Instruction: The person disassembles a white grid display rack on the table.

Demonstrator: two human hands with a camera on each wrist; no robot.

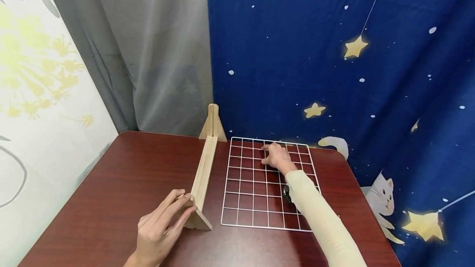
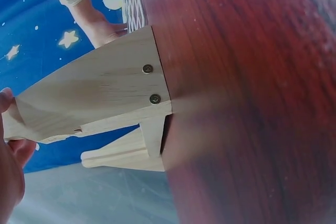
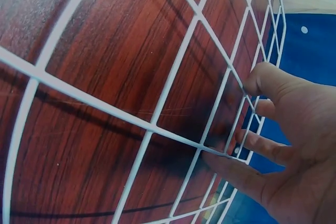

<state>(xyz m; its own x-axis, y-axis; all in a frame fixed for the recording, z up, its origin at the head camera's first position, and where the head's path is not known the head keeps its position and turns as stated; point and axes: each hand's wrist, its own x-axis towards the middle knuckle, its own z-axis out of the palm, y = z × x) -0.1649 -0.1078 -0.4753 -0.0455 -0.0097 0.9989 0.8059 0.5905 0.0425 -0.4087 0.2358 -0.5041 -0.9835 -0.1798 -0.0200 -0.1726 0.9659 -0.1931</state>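
My left hand [image 1: 159,223] pinches the top of the near end piece [image 2: 105,80] of a pale wooden stand, between thumb and fingers. A long wooden bar [image 1: 204,168] joins this upright to a matching far end piece [image 1: 212,122]. Two dark screw heads show low on the near piece in the left wrist view. To the right of the stand, a white wire grid [image 1: 245,195] spreads over the table. Over its far part is my right hand [image 1: 277,156], thumb and fingers spread apart, with fingertips right at the wires in the right wrist view.
The stand and grid are on a dark red-brown wood-grain table [image 1: 122,184]. Behind its far edge hang a grey curtain [image 1: 167,52] and a blue starry curtain [image 1: 282,61]. A white patterned curtain [image 1: 41,106] borders the left side.
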